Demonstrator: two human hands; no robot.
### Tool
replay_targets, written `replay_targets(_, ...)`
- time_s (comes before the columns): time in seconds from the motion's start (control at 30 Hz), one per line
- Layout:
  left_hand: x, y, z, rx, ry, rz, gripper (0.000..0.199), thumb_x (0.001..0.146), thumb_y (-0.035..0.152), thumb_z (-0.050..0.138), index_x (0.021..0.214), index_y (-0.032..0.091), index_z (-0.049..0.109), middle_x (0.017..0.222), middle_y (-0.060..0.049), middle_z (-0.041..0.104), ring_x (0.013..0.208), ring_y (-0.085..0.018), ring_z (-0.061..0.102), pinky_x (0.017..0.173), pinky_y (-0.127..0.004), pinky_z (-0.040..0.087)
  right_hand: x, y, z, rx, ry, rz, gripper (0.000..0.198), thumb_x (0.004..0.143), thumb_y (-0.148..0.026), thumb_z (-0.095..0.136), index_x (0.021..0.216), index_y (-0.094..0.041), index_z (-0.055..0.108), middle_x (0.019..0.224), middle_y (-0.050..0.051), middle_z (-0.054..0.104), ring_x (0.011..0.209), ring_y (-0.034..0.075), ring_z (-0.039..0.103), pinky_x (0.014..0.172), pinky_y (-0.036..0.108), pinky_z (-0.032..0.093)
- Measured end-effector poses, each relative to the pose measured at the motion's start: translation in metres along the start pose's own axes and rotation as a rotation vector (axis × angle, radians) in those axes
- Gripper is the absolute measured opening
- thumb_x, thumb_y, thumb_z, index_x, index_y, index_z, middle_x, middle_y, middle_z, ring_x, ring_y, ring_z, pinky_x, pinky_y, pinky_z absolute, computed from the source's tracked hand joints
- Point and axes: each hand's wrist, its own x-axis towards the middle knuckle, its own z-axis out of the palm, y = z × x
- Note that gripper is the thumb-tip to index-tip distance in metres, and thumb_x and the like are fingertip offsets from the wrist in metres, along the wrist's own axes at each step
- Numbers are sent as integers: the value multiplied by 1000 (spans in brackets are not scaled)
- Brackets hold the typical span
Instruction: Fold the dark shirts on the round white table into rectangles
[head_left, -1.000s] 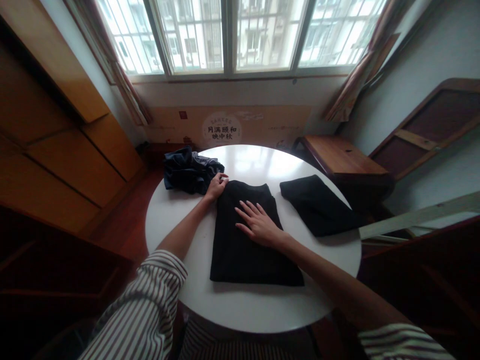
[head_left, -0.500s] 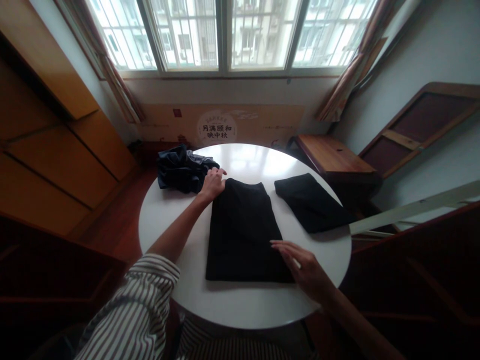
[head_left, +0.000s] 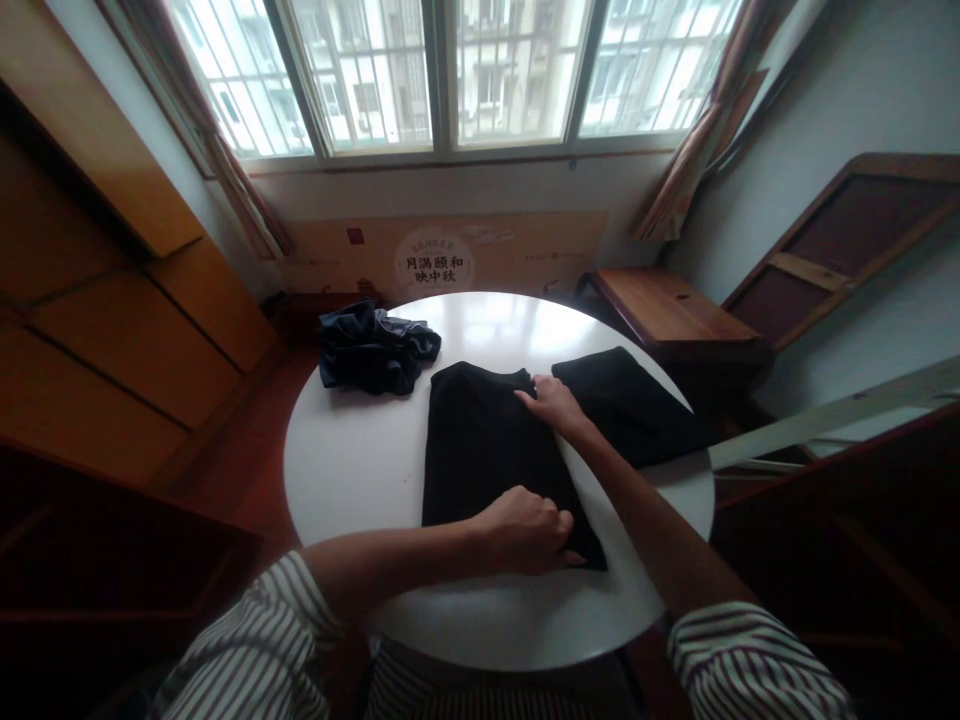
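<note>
A black folded garment [head_left: 487, 430] lies in the middle of the round white table [head_left: 352, 470]. My left hand [head_left: 525, 530] reaches across its near part, fingers curled in a pinch at the near right side. At the far right corner, my right hand [head_left: 559, 405] has thumb and fingers closed on the garment's edge. A second folded black garment [head_left: 630, 405] rests to the right, partly behind my right forearm. Crumpled dark blue clothing [head_left: 375, 345] sits in a heap at the far left.
A wooden side table [head_left: 675, 305] stands beyond the table's right side, near a leaning framed panel [head_left: 832, 240]. Wooden cabinets [head_left: 135, 350] line the left. Barred windows [head_left: 442, 80] and a printed board [head_left: 525, 245] are ahead.
My left hand has come from the garment's far left corner to its near right part. My right hand has gone from the near right side up to the far right corner.
</note>
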Motion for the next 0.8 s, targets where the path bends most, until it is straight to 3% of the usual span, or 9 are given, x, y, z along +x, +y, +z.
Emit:
replay_targets(0.13, -2, -4, 1, 0, 44, 107, 30, 101, 36, 47, 88, 15, 63, 69, -6, 67, 58, -21, 69, 41, -27, 37, 0, 7, 13, 83, 134, -32, 26, 97, -25, 48, 110, -13, 67, 113, 16, 69, 100, 26, 66, 83, 32, 48)
replay_targets(0.27, -3, 0, 3, -12, 98, 214, 28, 101, 36, 47, 90, 16, 62, 70, -5, 67, 58, -19, 69, 40, -26, 36, 0, 9, 14, 141, 244, -8, 27, 98, -25, 42, 106, -14, 65, 104, 16, 69, 92, 28, 66, 78, 34, 46)
replay_targets(0.4, -2, -10, -5, -111, 128, 208, 35, 98, 47, 50, 83, 18, 62, 70, -4, 67, 60, -19, 68, 42, -25, 33, -1, 11, 17, 212, 306, -17, 27, 97, -26, 38, 100, -15, 62, 96, 15, 68, 84, 27, 64, 73, 34, 45)
replay_targets(0.47, -1, -30, -16, -167, 173, 111, 39, 99, 48, 47, 79, 19, 62, 73, -5, 68, 62, -19, 68, 46, -25, 35, -1, 13, 21, 234, 317, -43, 25, 95, -25, 40, 98, -14, 62, 95, 16, 68, 84, 27, 63, 76, 34, 46)
replay_targets(0.6, -5, -91, -46, -236, 327, -333, 37, 99, 42, 47, 74, 18, 63, 73, -8, 66, 70, -22, 67, 62, -28, 43, -1, 14, 25, 255, 363, -80, 24, 88, -21, 47, 105, -12, 62, 101, 18, 66, 90, 28, 63, 84, 38, 48)
replay_targets(0.7, -22, -132, -58, -284, 398, -601, 35, 92, 44, 59, 67, 20, 59, 66, -7, 61, 74, -26, 66, 71, -31, 45, -5, 12, 12, 244, 392, -88, 28, 88, -25, 51, 110, -11, 61, 107, 20, 65, 98, 30, 63, 88, 41, 49)
replay_targets(0.8, -53, -153, -54, -316, 390, -769, 29, 84, 43, 68, 69, 21, 58, 62, -4, 59, 73, -27, 66, 72, -31, 46, -18, 14, -12, 244, 245, 32, 31, 89, -37, 58, 105, -11, 64, 98, 19, 69, 92, 30, 67, 83, 39, 51)
